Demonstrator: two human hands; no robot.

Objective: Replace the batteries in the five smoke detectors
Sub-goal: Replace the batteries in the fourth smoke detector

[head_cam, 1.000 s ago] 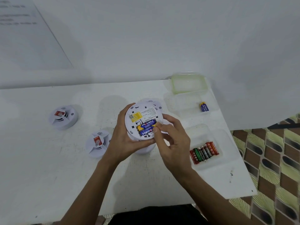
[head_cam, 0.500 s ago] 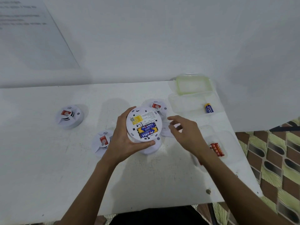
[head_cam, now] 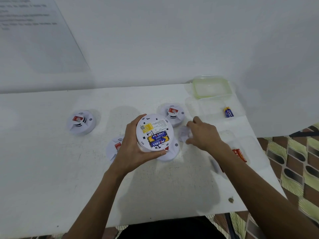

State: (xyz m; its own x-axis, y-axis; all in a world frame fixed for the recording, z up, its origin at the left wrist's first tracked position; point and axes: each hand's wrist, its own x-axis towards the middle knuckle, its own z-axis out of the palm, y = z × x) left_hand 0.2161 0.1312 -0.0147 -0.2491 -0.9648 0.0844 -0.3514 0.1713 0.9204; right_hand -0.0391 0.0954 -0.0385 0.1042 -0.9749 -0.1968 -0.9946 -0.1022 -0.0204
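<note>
Holding a round white smoke detector [head_cam: 154, 133] above the middle of the table [head_cam: 51, 169], the left hand [head_cam: 136, 149] is wrapped around its rim. Two blue and yellow batteries [head_cam: 158, 137] are seen in its open back. The right hand [head_cam: 202, 135] is curled over a small white cover [head_cam: 183, 133] lying beside it, fingers touching it. One more detector [head_cam: 81, 121] is set nearer the left edge.

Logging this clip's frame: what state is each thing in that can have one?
Held smoke detector: back up, compartment open, two batteries in.
Battery cover: off, on table under the right hand.
Left hand: gripping the detector.
Far container: open, one battery inside.
Lid: off.
</note>
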